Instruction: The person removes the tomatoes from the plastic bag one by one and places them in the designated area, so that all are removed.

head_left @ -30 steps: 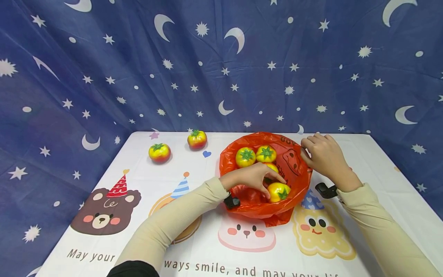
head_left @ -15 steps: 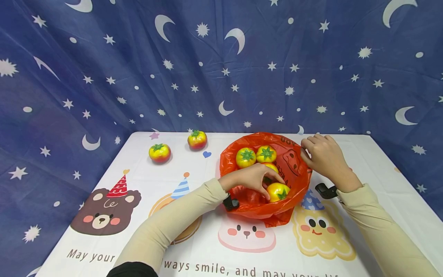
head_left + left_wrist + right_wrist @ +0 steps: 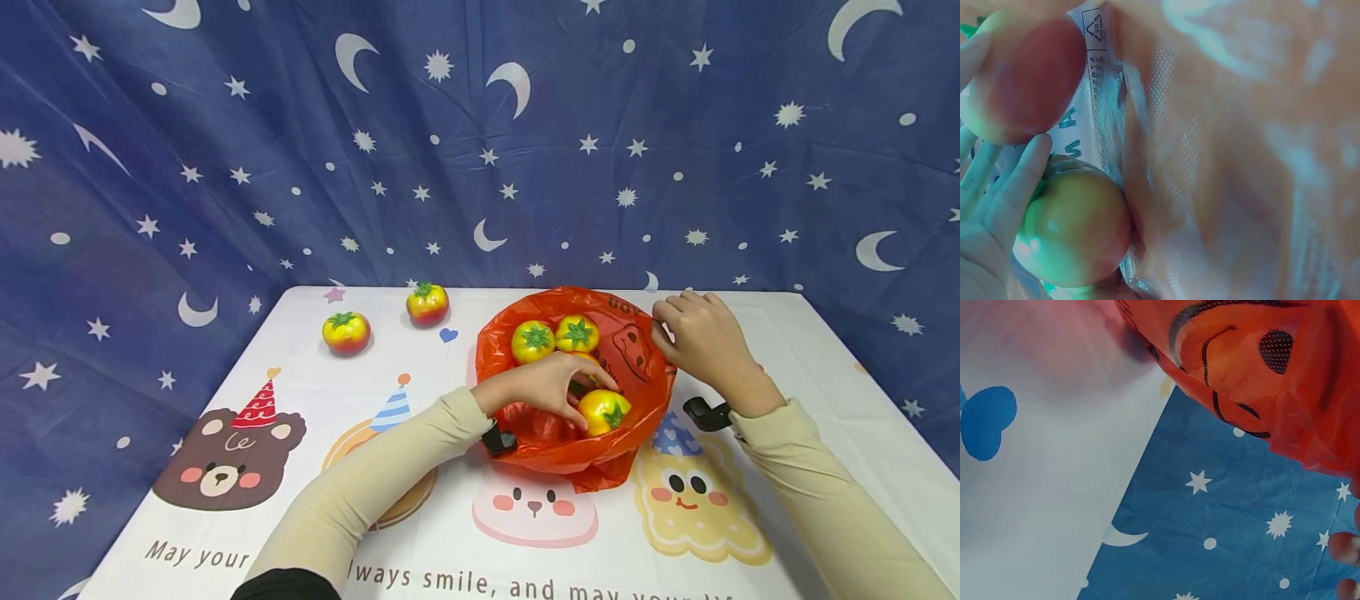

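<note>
In the head view, a red plastic bag (image 3: 501, 329) stands wide open on the table, its rim spread round. My left hand (image 3: 547, 386) reaches inside and holds a yellow-red tomato (image 3: 600, 412) between thumb and fingers. In the left wrist view, this tomato (image 3: 1029, 81) sits in the fingers, with another tomato (image 3: 1082, 228) just beside them. Two more tomatoes, a left one (image 3: 533, 341) and a right one (image 3: 577, 333), lie at the bag's back, green tops up. My right hand (image 3: 699, 337) pinches the bag's right rim; its fingertips are partly hidden.
Two tomatoes lie outside the bag at the back left, one nearer (image 3: 347, 332) and one farther (image 3: 427, 303). The white printed tablecloth (image 3: 300, 533) ends at a blue star-patterned curtain (image 3: 420, 167) behind and on the left.
The tomato in my left hand has turned and risen very slightly. My right hand stays at the bag's rim, and the tomatoes outside have not moved.
</note>
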Demonstrator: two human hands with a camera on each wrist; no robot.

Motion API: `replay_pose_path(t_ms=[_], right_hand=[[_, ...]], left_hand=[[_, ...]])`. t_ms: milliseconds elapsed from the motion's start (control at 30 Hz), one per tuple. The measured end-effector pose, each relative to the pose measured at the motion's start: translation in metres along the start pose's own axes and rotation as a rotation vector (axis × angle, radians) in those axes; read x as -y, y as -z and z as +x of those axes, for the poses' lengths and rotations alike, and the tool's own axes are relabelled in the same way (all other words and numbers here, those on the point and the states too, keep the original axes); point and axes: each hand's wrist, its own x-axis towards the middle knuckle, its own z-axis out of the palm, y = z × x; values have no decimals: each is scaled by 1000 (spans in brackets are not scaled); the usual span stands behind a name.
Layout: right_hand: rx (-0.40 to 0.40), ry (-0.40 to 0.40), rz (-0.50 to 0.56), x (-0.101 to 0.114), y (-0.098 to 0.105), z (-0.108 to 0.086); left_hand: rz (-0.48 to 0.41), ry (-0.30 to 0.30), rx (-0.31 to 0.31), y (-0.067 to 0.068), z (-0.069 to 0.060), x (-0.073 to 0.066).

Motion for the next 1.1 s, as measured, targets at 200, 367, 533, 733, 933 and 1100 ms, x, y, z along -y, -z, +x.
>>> replay_pose_path(t_ms=[200, 367, 533, 733, 933, 1100], right_hand=[[9, 0, -6, 1, 2, 1], [18, -3, -8, 1, 2, 2], [16, -4, -4, 1, 1, 2], [18, -4, -3, 1, 1, 2], [15, -2, 0, 1, 2, 3], [18, -1, 1, 1, 2, 2]], left_hand=[[42, -27, -21, 0, -1, 1], [-26, -16, -40, 1, -3, 0], [-53, 10, -51, 3, -5, 0], [-116, 34, -65, 6, -10, -3], [-147, 23, -109, 10, -15, -4], [-142, 15, -138, 14, -20, -3]])
